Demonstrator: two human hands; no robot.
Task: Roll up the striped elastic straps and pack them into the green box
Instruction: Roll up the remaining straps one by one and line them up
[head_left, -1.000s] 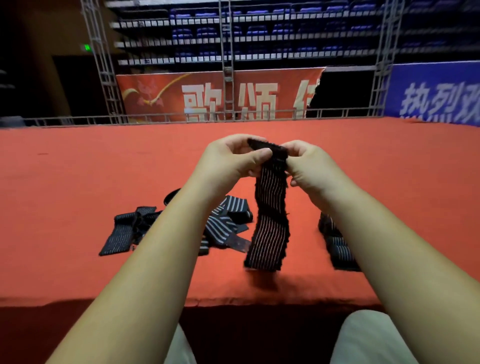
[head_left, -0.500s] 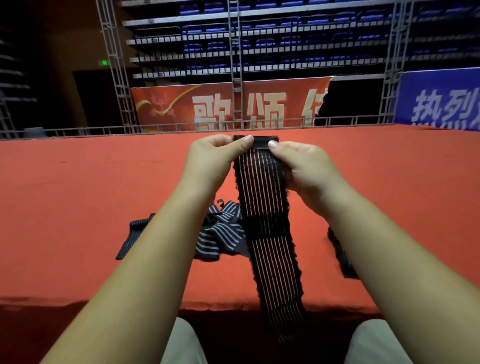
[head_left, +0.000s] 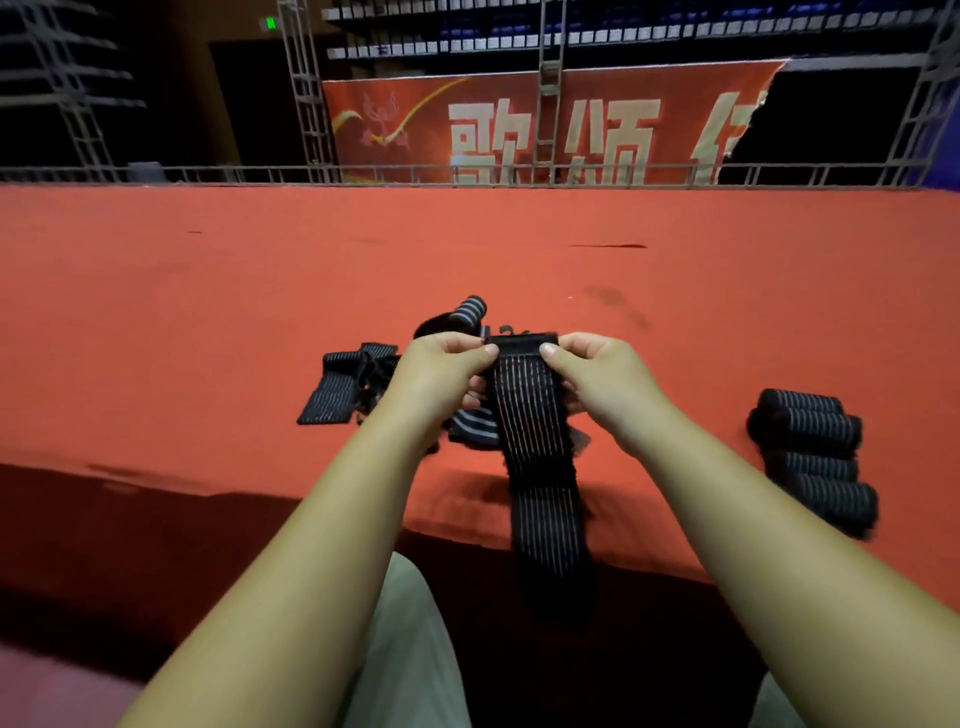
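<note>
Left hand (head_left: 441, 371) and right hand (head_left: 602, 374) pinch top edge of striped strap (head_left: 535, 457), fingers curled; strap hangs over table (head_left: 208, 322) edge. Rolled straps (head_left: 813, 457) at right; loose straps (head_left: 343, 387) left.

Both bare forearms reach forward. The left hand (head_left: 444, 366) and right hand (head_left: 597, 371) face each other, thumbs on top, each pinching a top corner of the strap (head_left: 530, 415) between them.

Middle of the frame, a long black elastic strap with thin pale stripes (head_left: 535, 441) hangs flat, top edge pinched level, while loose black striped straps (head_left: 340, 387) sprawl just left of centre and rolled black striped straps (head_left: 810, 457) cluster at right.
</note>
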